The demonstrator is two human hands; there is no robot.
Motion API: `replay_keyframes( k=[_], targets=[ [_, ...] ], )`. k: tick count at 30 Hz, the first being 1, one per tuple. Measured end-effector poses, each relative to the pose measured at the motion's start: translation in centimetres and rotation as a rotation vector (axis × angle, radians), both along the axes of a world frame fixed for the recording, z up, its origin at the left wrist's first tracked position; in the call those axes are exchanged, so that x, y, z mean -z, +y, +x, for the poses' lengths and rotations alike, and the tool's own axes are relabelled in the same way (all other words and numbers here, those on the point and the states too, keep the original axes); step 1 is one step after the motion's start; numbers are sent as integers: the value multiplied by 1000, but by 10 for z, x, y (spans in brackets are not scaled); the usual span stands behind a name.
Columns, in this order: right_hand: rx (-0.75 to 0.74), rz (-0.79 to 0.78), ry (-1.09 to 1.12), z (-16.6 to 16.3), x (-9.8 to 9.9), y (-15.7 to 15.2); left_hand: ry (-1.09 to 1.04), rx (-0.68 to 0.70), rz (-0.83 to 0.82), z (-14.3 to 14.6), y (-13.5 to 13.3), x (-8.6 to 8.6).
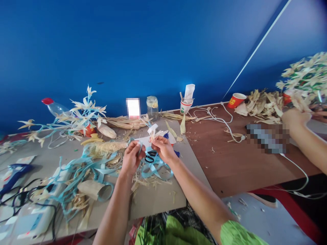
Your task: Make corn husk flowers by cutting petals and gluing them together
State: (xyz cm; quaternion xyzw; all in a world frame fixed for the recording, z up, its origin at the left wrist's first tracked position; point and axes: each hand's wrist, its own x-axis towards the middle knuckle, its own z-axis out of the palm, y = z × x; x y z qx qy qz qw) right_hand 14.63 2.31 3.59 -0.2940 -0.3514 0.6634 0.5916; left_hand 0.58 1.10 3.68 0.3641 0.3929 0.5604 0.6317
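Right hand pinching pale husk; left hand alongside, closed on blue strip; black scissors on table, seen between hands.

Two wearer's hands and at least one co-worker's hand are counted. One pair of scissors, one glass jar and one red-capped bottle are recorded. At least three paper cups and two flower bunches are noted. Blue ribbons cannot be counted.
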Motion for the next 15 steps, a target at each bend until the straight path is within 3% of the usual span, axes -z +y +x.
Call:
replay_keyframes(
  k=[5, 15],
  targets=[
    [-91, 72, -191, 4, -3, -1, 321, 12, 16, -3, 3, 6],
    [55, 234, -570, 4, 7, 4, 282, 37, -25, -3, 3, 11]
  ],
)
